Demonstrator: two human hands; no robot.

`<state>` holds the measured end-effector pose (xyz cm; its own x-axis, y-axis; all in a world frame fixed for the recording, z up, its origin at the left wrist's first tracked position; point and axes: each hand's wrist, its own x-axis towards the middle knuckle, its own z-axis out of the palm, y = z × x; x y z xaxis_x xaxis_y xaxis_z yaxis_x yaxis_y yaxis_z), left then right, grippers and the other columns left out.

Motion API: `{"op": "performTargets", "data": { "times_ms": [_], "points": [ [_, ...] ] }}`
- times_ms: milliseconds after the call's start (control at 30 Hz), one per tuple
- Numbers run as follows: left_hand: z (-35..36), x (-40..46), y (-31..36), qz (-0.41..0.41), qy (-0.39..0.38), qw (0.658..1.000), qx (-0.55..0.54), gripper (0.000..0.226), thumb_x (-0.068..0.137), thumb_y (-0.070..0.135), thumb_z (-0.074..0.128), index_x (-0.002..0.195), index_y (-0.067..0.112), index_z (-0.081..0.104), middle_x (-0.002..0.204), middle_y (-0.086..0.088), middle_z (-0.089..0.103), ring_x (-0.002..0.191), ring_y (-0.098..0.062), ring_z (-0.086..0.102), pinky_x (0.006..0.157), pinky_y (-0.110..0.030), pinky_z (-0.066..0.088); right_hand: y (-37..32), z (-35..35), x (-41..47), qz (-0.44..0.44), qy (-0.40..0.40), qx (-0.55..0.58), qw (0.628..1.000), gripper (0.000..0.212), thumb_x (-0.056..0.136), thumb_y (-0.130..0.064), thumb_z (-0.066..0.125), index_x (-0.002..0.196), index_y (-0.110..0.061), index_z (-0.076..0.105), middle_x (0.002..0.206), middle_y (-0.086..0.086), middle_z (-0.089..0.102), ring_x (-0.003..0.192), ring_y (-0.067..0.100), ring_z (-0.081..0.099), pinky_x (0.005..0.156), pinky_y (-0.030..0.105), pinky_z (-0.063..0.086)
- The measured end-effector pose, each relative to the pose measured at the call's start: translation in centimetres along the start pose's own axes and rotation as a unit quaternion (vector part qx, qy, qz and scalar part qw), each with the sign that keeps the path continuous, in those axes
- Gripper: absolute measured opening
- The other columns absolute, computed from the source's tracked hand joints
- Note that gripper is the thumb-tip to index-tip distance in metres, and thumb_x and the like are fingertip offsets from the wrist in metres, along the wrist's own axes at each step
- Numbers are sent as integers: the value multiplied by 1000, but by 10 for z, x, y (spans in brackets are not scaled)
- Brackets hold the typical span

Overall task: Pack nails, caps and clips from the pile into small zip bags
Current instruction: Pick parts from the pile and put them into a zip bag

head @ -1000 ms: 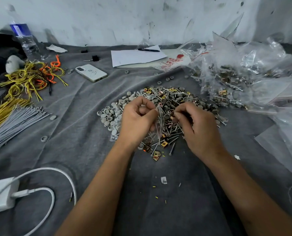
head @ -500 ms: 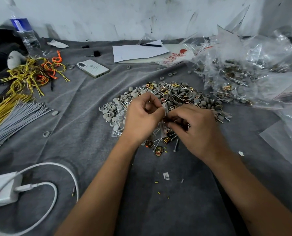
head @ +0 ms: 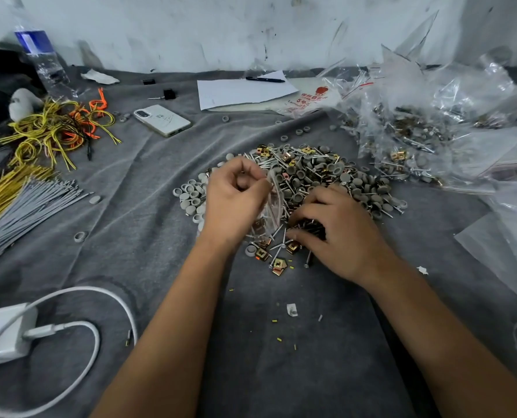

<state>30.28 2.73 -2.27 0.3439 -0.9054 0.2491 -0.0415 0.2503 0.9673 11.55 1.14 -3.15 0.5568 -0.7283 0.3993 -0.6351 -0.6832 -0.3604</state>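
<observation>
Left hand (head: 234, 203) is pinching the top of a small clear zip bag (head: 270, 206) w/ fingers curled round it, bag hanging just over the near side of the pile (head: 305, 179) of nails, grey caps and gold clips, which sits abt mid grey blanket (head: 281, 372), a bit toward the far edge. Right hand (head: 338, 233) is down on the pile's near edge, fingers curled over a dark bunch of nails (head: 311, 227), looks like it's grabbing them but can't tell 100%. Filled bags (head: 426, 128) are heaped at the far right corner, phone (head: 162, 119) + paper (head: 242, 90) near the far edge, wire bundles (head: 25, 200) along the left edge, charger (head: 5, 333) at the near left corner.
</observation>
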Motion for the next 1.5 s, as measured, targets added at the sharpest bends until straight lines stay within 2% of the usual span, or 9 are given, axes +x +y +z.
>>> {"op": "performTargets", "data": {
  "times_ms": [200,333,467,567,667,833,1033,1233,1500],
  "points": [
    [-17,8,5,-30,102,988,-114,24,92,-10,58,80,11,58,54,2,50,40,-10,39,38,-20,30,-2,1,0,48,-19,-42,998,22,89,-40,73,106,-27,71,103,-11,44,109,14,46,82,31,45],
    [-18,8,6,-41,122,982,-141,27,92,-10,54,77,11,55,53,3,51,40,-8,38,38,-20,28,-2,0,0,39,-27,-40,998,23,90,-39,73,105,-21,70,104,-10,47,111,13,44,88,30,45],
    [-14,7,3,-41,103,986,-125,24,92,-9,56,78,11,57,52,2,50,40,-10,38,39,-21,28,-2,0,2,60,37,-10,997,21,97,-32,66,106,-13,67,104,-6,51,104,13,51,86,27,43],
    [-12,7,1,-38,97,987,-125,24,91,-9,57,78,11,58,53,1,51,41,-10,38,39,-22,28,-2,-5,4,90,100,71,988,12,100,-20,63,107,-10,63,98,-4,62,90,13,59,75,22,46],
    [-13,8,2,-44,106,983,-146,25,92,-9,55,77,11,57,54,2,52,40,-8,39,38,-20,30,-2,-5,2,82,114,81,987,9,97,-9,66,106,-10,66,94,-5,65,85,11,61,73,21,50],
    [-18,10,5,-48,141,969,-200,27,92,-8,54,74,13,55,54,2,49,39,-7,37,37,-21,29,-7,2,3,47,78,-23,996,28,93,-22,71,121,-16,68,111,0,62,110,19,51,90,27,40],
    [-21,12,4,-48,146,963,-220,25,91,-7,54,74,13,53,56,1,47,40,-8,36,37,-21,28,-35,19,17,-97,-11,-99,990,23,93,-20,71,116,-19,76,115,3,58,113,25,43,89,41,49],
    [-20,12,4,-43,134,964,-225,21,89,-3,57,76,13,54,56,2,48,42,-8,36,38,-21,29,-35,17,31,-70,-64,-94,991,27,94,-43,67,109,-23,76,108,-4,60,113,19,39,94,39,47],
    [-18,10,8,-48,126,967,-215,27,94,-9,53,76,11,53,55,1,47,41,-7,35,38,-20,26,-32,13,34,-11,-149,17,989,14,88,-45,74,93,-35,65,105,-7,50,110,14,33,103,39,35]
  ]
}}
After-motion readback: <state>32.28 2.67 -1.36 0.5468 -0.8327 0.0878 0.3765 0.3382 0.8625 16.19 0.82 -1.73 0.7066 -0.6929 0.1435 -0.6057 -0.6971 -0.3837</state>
